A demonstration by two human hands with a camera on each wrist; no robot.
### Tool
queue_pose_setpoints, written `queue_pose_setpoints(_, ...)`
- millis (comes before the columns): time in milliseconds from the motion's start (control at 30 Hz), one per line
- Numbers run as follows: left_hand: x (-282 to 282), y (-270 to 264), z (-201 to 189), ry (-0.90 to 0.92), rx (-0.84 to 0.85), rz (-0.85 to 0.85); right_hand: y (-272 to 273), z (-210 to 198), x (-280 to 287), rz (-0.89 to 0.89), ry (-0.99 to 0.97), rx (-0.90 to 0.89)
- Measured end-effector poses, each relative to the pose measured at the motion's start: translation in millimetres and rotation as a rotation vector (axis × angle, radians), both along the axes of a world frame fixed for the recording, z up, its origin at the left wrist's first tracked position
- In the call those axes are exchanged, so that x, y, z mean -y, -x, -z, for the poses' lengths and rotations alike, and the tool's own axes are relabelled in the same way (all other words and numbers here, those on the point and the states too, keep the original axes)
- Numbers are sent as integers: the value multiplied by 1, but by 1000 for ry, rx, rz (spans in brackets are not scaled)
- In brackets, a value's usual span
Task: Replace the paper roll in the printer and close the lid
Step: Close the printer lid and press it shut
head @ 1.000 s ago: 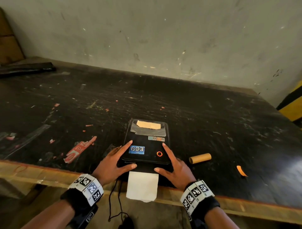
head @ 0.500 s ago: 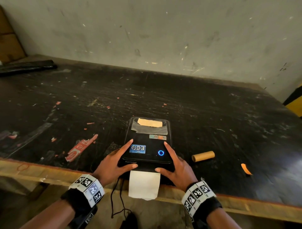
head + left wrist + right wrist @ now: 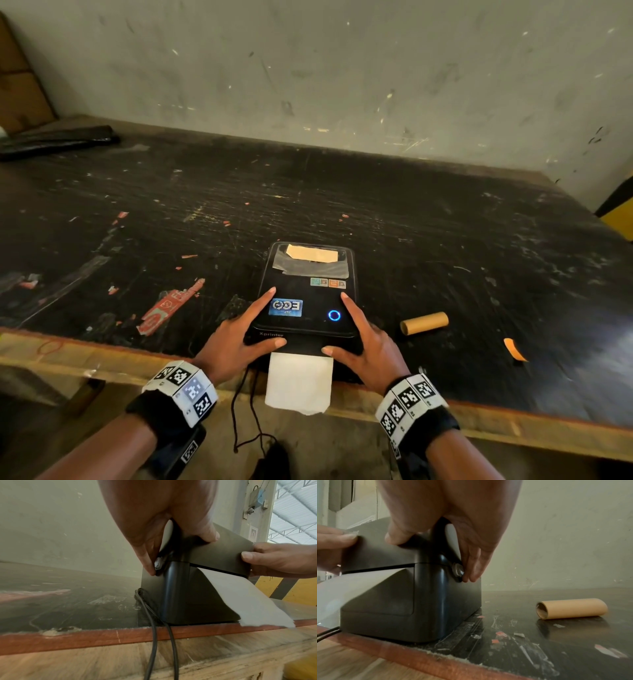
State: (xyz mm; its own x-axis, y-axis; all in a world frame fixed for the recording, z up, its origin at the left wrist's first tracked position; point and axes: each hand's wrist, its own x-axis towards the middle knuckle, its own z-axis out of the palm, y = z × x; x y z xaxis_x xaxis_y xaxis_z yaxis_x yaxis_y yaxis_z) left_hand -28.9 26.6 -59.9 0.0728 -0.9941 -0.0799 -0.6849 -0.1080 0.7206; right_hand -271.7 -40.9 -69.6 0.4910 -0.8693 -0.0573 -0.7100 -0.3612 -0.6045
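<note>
A black printer (image 3: 305, 298) stands at the table's near edge with its lid down and a blue ring light (image 3: 334, 315) lit. White paper (image 3: 299, 380) hangs out of its front slot over the edge. My left hand (image 3: 255, 320) rests on the lid's left side, index finger straight on top, thumb on the front lip. My right hand (image 3: 342, 325) mirrors it on the right. In the right wrist view, fingers (image 3: 471, 566) reach down the printer's (image 3: 393, 595) side beside a round button (image 3: 458, 570). An empty cardboard core (image 3: 424, 322) lies to the right.
Black cables (image 3: 154, 635) drop from the printer's left side over the wooden table edge (image 3: 102, 353). A red label scrap (image 3: 171, 305) lies left of the printer and an orange scrap (image 3: 513, 349) right of the core. A wall (image 3: 342, 85) backs the table.
The printer's ring light has turned from red to blue. Both hands stay on the lid in the same pose.
</note>
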Motion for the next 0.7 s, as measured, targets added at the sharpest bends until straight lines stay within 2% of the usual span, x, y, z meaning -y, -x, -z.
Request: queue_pose_setpoints(700, 0, -3, 2, 16, -45, 7, -1, 4, 3, 3, -10, 7)
